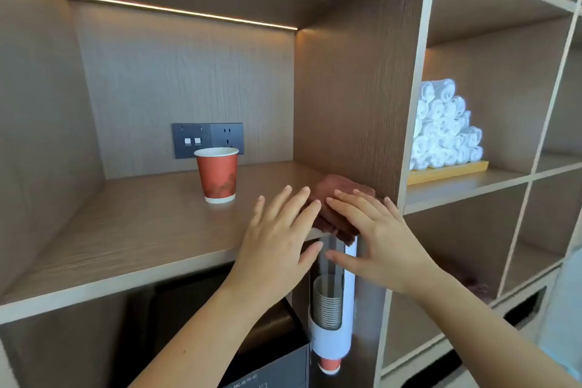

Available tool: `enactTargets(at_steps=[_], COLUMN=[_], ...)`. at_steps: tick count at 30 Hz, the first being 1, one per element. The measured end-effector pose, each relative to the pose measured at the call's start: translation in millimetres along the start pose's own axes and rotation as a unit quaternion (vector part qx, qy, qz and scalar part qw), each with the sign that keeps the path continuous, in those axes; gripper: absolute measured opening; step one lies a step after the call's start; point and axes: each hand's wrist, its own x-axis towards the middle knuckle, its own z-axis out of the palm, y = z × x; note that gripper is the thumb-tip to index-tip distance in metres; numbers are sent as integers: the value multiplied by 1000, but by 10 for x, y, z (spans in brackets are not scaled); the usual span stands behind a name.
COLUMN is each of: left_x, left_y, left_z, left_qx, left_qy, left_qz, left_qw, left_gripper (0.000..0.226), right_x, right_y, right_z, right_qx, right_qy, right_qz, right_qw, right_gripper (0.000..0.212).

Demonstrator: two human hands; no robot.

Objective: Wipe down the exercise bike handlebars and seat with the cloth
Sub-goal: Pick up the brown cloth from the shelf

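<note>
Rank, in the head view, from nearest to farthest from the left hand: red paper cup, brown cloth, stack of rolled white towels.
1. Brown folded cloth: at the fingertips of the left hand, shelf edge.
2. Red paper cup: left, farther back on the same shelf.
3. Stack of rolled white towels: right-hand compartment.

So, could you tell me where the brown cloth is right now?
In the head view, the brown cloth lies at the shelf's right front corner against the divider, just beyond both open hands, right of the red cup.
</note>
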Motion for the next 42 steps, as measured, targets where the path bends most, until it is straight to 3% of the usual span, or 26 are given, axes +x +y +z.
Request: enactTargets(at_steps=[9,16,21,29,42], left_x=[110,112,111,5,-470], left_y=[-22,-35,-13,111,639], left_z=[155,214,217,103,-252], left_qx=[-44,-35,-29,-6,140], left_qy=[34,49,46,26,41], left_qz=[4,2,-18,-134,-303], left_qw=[998,998,998,991,942], left_gripper=[52,50,49,49,41], right_x=[158,262,396,646,483], right_y=[247,376,462,468,100], right_z=[66,174,225,245,252], right_qx=[100,108,49,202,260], right_qy=[2,-1,60,28,138], right_qz=[-76,-105,-193,-274,-310], right_qw=[992,989,978,940,904], right_gripper=[81,86,76,58,31])
